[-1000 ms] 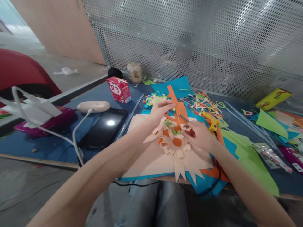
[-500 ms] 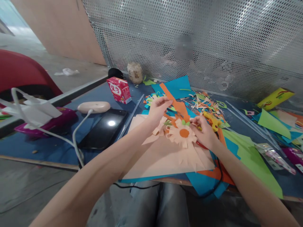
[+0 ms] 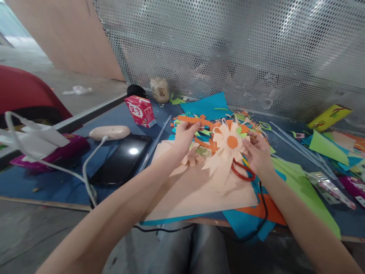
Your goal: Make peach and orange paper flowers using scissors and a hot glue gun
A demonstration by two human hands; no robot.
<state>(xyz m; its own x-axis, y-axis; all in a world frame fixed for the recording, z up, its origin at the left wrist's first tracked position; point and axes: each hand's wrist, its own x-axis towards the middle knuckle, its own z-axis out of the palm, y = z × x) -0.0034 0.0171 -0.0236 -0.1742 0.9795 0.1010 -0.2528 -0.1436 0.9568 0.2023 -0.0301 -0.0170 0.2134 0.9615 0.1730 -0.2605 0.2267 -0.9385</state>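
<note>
My left hand (image 3: 184,136) pinches an orange paper strip (image 3: 190,120) above the scraps. In my right hand (image 3: 258,152) is a peach paper flower (image 3: 222,142) with a round orange centre, small green leaves and long tails hanging down; the fingers grip its right edge. Below the flower shows the red handle of a pair of scissors (image 3: 244,177), its blades hidden. A second fringed peach paper piece (image 3: 193,155) lies on the peach paper sheets (image 3: 182,194), between my two hands. Orange paper cut-outs (image 3: 207,144) lie just behind it.
Paper scraps (image 3: 242,118) and a blue sheet (image 3: 207,106) lie toward the perforated metal panel (image 3: 182,45). On the left are a phone (image 3: 122,160), a cabled pinkish device (image 3: 110,133) and a red box (image 3: 140,111). Green paper (image 3: 305,198) and a yellow box (image 3: 329,118) are right.
The flower has risen and turned in my right hand, uncovering the scissors' handle. The orange strip in my left hand has swung from steeply slanted to nearly level.
</note>
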